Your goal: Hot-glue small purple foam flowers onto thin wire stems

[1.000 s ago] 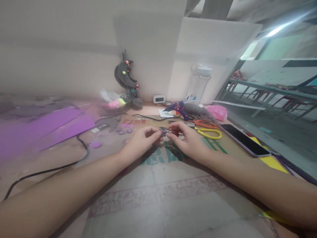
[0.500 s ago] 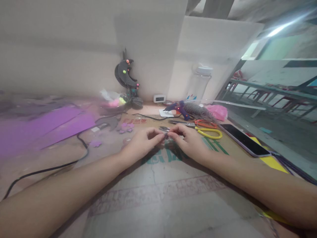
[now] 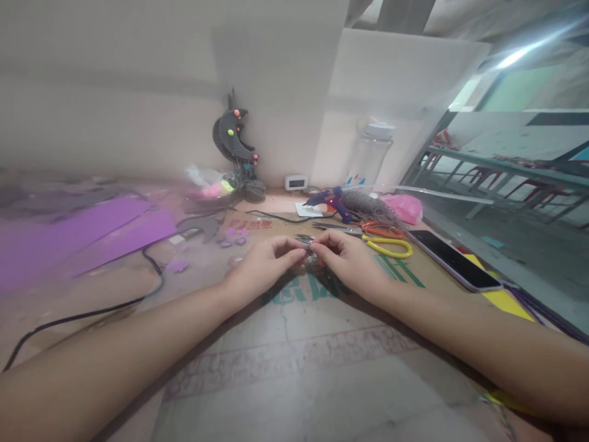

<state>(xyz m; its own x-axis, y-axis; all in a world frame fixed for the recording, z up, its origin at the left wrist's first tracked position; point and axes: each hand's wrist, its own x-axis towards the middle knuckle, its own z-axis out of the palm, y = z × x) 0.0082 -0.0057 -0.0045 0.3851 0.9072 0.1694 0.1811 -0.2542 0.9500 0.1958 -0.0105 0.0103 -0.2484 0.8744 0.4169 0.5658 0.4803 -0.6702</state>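
My left hand (image 3: pixel 269 261) and my right hand (image 3: pixel 352 261) meet over the cardboard, fingertips pinched close together. Between them is a small dark purplish piece (image 3: pixel 308 248), too small to make out. Just beyond the fingers lie the metal tips of a tool, partly hidden by my right hand. To the right of that hand are yellow-handled scissors (image 3: pixel 391 247) and orange-handled scissors (image 3: pixel 383 230). Small purple flower shapes (image 3: pixel 234 236) lie left of my left hand, with another purple flower (image 3: pixel 177 264) closer to me.
A blue glue gun (image 3: pixel 334 199) with a red light stands at the back beside grey yarn (image 3: pixel 365 204). A phone (image 3: pixel 453 259) lies on the right, purple sheets (image 3: pixel 110 230) on the left. A black cable (image 3: pixel 92 313) crosses the left side. A clear bottle (image 3: pixel 370 156) stands behind.
The fingertips have shifted very slightly around the small piece. Both hands stay pinched in almost the same place, and the other things have not moved.
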